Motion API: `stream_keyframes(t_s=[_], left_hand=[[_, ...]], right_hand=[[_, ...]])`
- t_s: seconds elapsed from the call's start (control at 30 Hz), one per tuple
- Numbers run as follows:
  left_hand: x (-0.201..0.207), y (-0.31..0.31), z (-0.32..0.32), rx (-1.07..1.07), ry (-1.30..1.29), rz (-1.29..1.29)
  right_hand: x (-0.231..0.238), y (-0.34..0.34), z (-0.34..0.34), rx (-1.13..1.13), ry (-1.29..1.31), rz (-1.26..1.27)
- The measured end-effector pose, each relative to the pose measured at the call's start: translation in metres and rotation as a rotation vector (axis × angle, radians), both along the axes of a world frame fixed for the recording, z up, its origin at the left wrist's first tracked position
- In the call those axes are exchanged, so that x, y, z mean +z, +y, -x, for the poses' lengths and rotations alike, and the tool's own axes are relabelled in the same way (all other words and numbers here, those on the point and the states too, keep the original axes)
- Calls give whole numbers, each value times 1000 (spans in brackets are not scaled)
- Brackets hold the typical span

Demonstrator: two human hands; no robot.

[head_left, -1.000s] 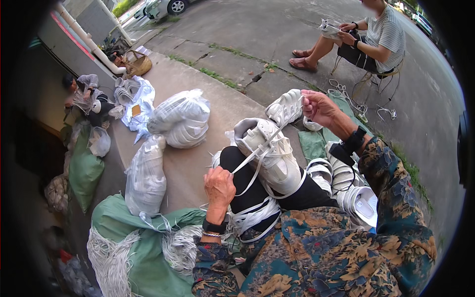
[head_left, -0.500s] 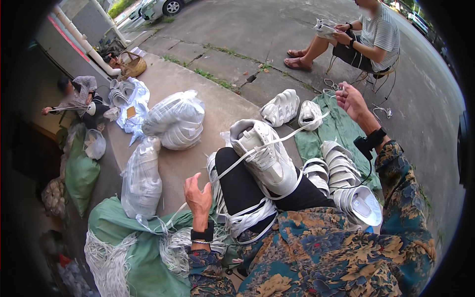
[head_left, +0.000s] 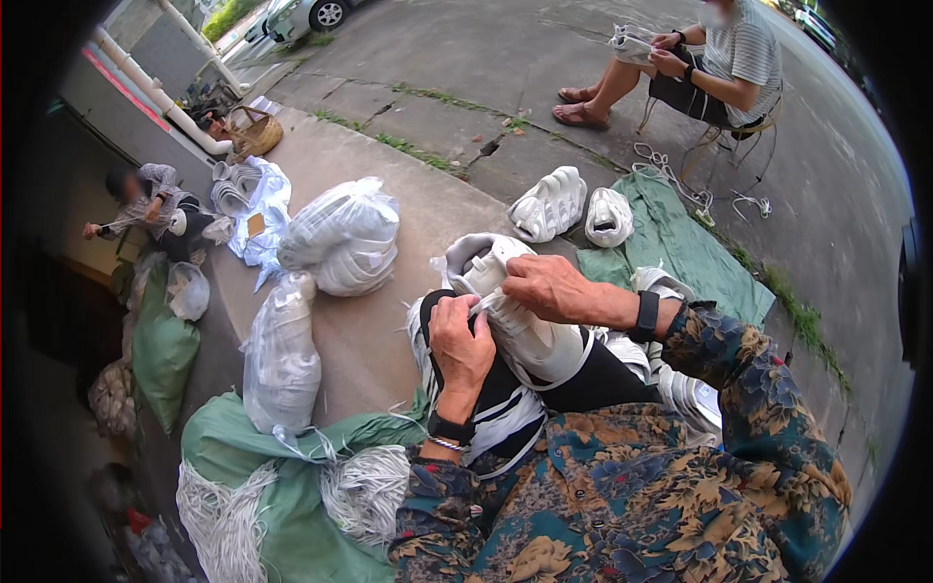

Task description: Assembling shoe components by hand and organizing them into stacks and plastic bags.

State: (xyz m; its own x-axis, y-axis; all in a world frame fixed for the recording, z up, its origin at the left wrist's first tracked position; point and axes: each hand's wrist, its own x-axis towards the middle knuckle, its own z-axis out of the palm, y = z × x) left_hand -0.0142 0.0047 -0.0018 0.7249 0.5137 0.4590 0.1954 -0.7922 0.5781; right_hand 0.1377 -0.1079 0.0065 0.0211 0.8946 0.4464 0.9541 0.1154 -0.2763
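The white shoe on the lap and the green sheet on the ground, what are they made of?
The white shoe on the lap, held by the left hand and right hand, looks like matte cloth or synthetic leather with a smooth rubbery sole, though the picture leaves it open. The green sheet on the ground looks like thin woven plastic tarp: it creases and lies flat.

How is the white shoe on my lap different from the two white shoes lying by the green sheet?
The shoe on the lap rests on the person's knee, with the left hand and right hand on its lace; the two shoes on the ground lie untouched. The lap shoe is alone; those two lie side by side. All three are white and chunky.
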Motion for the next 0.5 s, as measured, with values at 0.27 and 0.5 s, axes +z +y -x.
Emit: stream_keyframes(t_s=[0.27,0.5], left_hand=[[-9,1,4,-37,47,26],[-3,5,6,-162,42,17]], right_hand=[[5,2,-3,31,208,167],[12,4,-10,-65,361,-1]])
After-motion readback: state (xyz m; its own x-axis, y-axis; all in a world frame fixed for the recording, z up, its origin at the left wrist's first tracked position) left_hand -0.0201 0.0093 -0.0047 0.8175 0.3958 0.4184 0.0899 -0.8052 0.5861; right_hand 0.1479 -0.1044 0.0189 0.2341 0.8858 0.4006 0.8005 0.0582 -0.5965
